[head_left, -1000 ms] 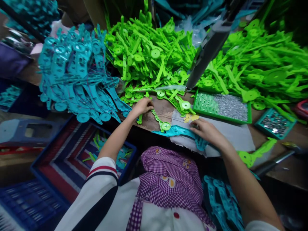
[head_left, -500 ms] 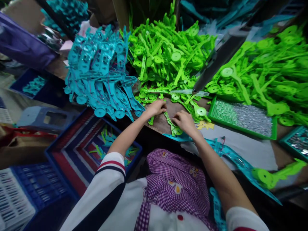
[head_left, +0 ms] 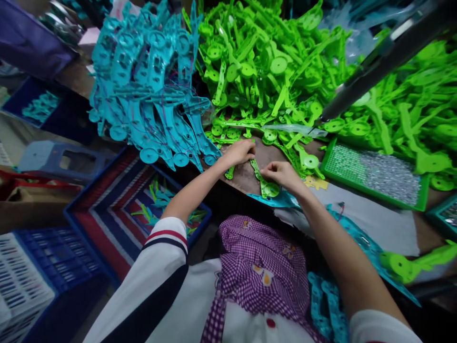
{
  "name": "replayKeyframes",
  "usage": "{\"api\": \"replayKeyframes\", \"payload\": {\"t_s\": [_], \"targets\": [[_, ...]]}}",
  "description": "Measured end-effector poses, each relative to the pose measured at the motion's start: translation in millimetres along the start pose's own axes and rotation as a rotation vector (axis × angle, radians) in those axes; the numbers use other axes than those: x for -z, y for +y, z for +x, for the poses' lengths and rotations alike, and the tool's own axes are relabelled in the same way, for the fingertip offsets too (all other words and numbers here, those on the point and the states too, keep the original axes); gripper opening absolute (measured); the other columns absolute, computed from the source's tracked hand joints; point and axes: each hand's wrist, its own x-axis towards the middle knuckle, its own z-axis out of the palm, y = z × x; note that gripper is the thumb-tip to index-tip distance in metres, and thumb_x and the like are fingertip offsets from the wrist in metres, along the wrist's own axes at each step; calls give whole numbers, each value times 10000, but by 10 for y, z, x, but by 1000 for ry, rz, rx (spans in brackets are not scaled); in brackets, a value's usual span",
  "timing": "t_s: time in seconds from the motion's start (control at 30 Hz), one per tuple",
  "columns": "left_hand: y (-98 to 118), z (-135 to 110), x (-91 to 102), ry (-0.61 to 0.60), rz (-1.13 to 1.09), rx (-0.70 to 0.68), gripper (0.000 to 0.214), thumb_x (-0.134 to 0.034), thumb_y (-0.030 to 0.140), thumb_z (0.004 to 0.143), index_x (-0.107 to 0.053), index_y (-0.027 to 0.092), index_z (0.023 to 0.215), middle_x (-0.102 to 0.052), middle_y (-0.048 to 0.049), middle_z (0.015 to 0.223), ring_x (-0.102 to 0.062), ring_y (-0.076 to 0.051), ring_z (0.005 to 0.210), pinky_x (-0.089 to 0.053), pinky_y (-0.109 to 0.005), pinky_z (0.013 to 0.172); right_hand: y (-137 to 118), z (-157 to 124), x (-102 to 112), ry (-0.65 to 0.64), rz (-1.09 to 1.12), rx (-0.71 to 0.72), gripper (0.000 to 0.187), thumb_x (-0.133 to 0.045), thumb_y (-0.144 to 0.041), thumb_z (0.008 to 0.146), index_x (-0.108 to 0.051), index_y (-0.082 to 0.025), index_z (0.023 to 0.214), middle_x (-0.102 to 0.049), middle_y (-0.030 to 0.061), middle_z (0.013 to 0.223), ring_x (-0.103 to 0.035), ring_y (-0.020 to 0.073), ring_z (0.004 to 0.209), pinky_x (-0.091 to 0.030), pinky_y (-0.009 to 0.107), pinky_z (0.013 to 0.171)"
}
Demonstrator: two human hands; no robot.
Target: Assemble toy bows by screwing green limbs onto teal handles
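A bright green plastic arm-shaped part (head_left: 270, 189) with a round disc at its near end lies at the table's front edge, its narrow end pointing away from me. My left hand (head_left: 240, 152) is closed, fingertips pinching at that narrow end. Just right of the part, my right hand (head_left: 283, 174) has thumb and forefinger pressed together over its middle. Whatever is in that pinch is too small to make out. Under the disc end lies a long blue plastic piece (head_left: 266, 200). A smaller green piece (head_left: 230, 172) sits below my left wrist.
Behind my hands rises a heap of green parts (head_left: 250, 71), with stacked blue wired parts (head_left: 153, 95) to its left. A dark screwdriver-like tool (head_left: 357, 90) slants down from upper right. A green tray (head_left: 374, 202) of small metal pieces stands right; a blue bin (head_left: 89, 200) sits lower left.
The view has shifted, so the heaps appear nearer. My right hand's fingers have come together in a tighter pinch beside the green part. My left hand stays at its narrow end.
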Motion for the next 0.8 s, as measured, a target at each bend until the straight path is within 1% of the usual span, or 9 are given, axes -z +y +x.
{"api": "replayKeyframes", "payload": {"t_s": [0.1,0.17,0.23,0.37,0.47,0.57,0.63,0.7,0.8], "targets": [[20,-3,13,-15,6,5,83,-692,189,847,-715,158,921,-699,-78,1007,-631,-226,984,-442,-299,837,-25,24,-39,40,-171,12,255,-651,-414,721,-635,-165,670,-583,6,581,-479,115,572,-328,256,562],[35,-9,23,-11,9,12,93,-686,189,849,-715,157,932,-699,-80,1018,-630,-226,988,-443,-299,842,-40,41,-43,37,-241,16,218,-642,-374,726,-618,-170,653,-588,5,586,-491,117,582,-322,257,565],[47,-14,32,-10,17,17,103,-680,192,851,-715,155,941,-698,-83,1027,-630,-227,987,-444,-301,844,-54,72,-28,-17,-269,-3,210,-642,-362,736,-607,-174,649,-592,2,591,-490,114,577,-315,256,554],[46,-6,30,-30,31,19,114,-673,196,847,-717,164,948,-704,-76,1012,-633,-232,977,-447,-307,830,-86,184,30,-171,-286,-74,231,-647,-374,761,-590,-183,647,-594,1,576,-485,110,544,-316,250,524],[30,9,15,-29,36,32,120,-677,206,843,-717,173,952,-705,-76,1017,-632,-239,984,-448,-311,828,-104,268,60,-251,-333,-79,251,-678,-383,761,-584,-184,639,-576,-5,564,-478,105,534,-316,242,513],[23,23,6,-30,41,36,124,-677,219,847,-719,174,954,-704,-81,1026,-634,-246,995,-451,-315,835,-99,300,69,-278,-370,-65,268,-687,-406,772,-597,-184,652,-559,-12,565,-462,101,534,-314,238,507],[27,32,9,-47,51,42,124,-675,215,848,-719,172,956,-707,-81,1026,-638,-247,996,-453,-315,835,-99,298,70,-275,-409,-55,271,-670,-418,795,-614,-183,673,-576,-5,584,-481,108,551,-325,238,515],[35,41,16,-62,66,46,125,-676,209,847,-718,170,958,-712,-79,1022,-642,-245,994,-454,-311,829,-127,298,70,-284,-490,-44,268,-648,-423,818,-640,-184,697,-608,8,614,-522,119,583,-338,240,534],[49,49,34,-68,83,43,128,-680,213,845,-715,170,960,-719,-77,1020,-648,-241,989,-455,-306,818,-233,319,63,-300,-661,-50,269,-635,-436,833,-679,-195,722,-652,32,672,-573,140,642,-346,252,565]]}}
